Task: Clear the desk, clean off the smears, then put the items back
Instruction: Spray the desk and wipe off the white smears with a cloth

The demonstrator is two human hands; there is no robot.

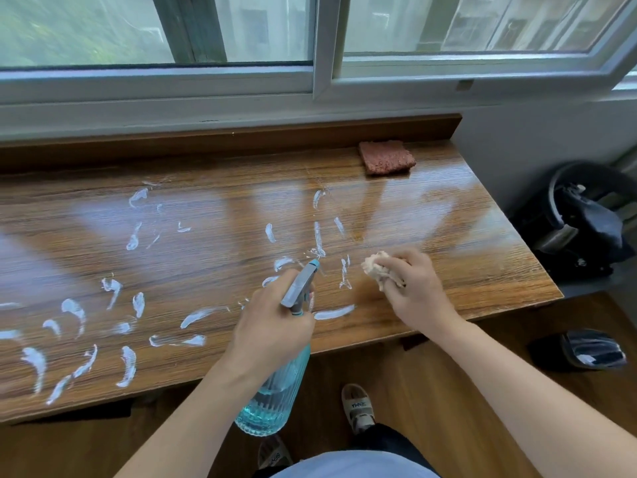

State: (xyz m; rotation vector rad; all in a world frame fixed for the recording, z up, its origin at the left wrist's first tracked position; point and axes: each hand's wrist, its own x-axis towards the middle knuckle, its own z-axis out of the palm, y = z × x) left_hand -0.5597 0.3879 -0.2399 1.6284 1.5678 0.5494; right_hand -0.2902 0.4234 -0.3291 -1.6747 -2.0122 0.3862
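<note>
White smears (203,313) streak the wooden bench (465,257) from its left end to just past the middle; the right end looks glossy and bare of them. The left hand (272,326) has its fingers wrapped round the neck of a blue spray bottle (275,384), whose nozzle points at the streaks near the middle while its body hangs past the bench's front edge. The right hand (413,284) holds a crumpled pale cloth (379,269) in a closed grip, pressed onto the wood just beside the nearest smears.

Judging from this, the main risk is smearing rather than lifting: a small, bunched cloth may load up with paste and drag it onto the clean right end. Too much spray could run off the front edge onto the floor by the person's sandal (356,407). Most streaks lie well to the left, so a long reach there with the bottle in hand may be awkward.

A reddish folded cloth (386,157) lies at the back near the window (324,63), apart from the smears. A dark chair (579,222) stands beside the right end. Nothing blocks the wiping path.
</note>
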